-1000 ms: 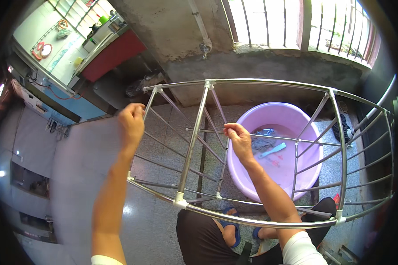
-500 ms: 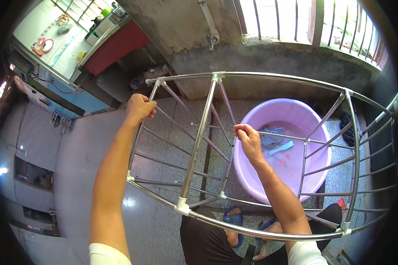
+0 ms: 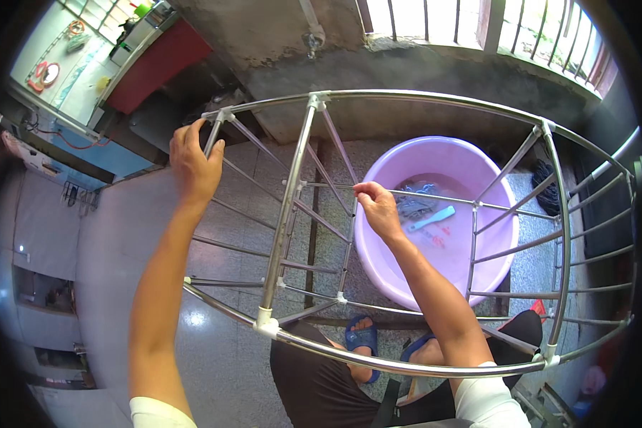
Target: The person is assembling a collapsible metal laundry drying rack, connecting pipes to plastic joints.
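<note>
A metal tube rack [image 3: 278, 235] with white plastic joints stretches across the view in front of me, over my knees. At its left end my left hand [image 3: 196, 167] rests loosely by the end tube, fingers stretched out and thumb apart. My right hand [image 3: 379, 212] reaches through the frame, fingers pinched on a thin rod near the rack's middle. Behind the rods stands a large light-purple basin [image 3: 435, 151]. Cloudy water, a bluish cloth bundle [image 3: 421, 203] and a light-blue brush-like tool [image 3: 433, 218] are in it.
A grey wall with a tap [image 3: 312, 44] and barred windows [image 3: 449, 21] rises behind the basin. A counter with a red front [image 3: 160, 64] is at the far left. Dark netting [image 3: 546, 187] lies right of the basin. My blue sandals [image 3: 362, 342] are below the rack.
My left hand has loosened from a closed grip on the end tube to outstretched fingers. My right hand keeps its pinch. The whole view has shifted, with the rack appearing further left and higher.
</note>
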